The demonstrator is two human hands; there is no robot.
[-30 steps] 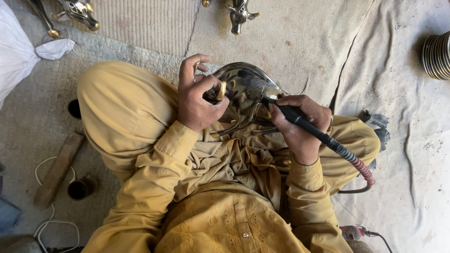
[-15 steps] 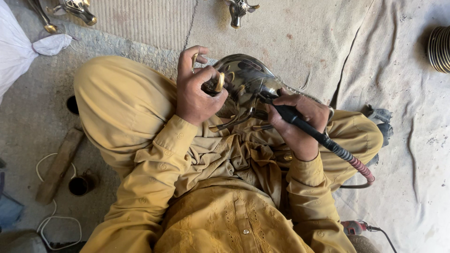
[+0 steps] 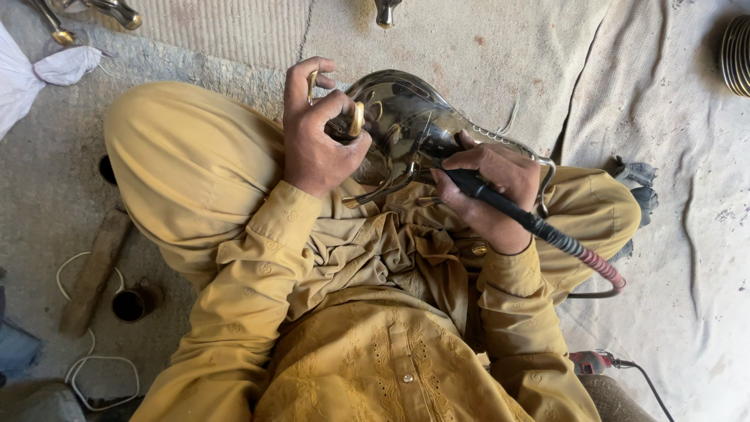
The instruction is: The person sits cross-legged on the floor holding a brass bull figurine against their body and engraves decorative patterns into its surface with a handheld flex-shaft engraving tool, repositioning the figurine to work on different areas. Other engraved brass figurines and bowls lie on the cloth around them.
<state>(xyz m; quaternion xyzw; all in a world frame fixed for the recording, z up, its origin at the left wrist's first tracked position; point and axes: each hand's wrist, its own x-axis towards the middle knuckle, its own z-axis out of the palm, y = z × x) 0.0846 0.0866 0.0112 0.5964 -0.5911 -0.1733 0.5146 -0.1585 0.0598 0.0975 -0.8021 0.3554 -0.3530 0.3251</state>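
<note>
I'm seeing the shiny metal vessel (image 3: 406, 117) lying on the lap, its lower half hidden behind both hands. The left hand (image 3: 316, 137) is clenching its brass fittings; the right hand (image 3: 496, 195) is gripping a black rotary tool (image 3: 508, 211), whose tip is lost against the metal. A wooden block (image 3: 94, 270) is lying on the floor, well apart.

A wooden block (image 3: 94, 270) and small dark cup (image 3: 129, 303) lie well left of the fingers, white cord (image 3: 78, 363) beside them; ribbed metal coil (image 3: 734, 55) far right.
</note>
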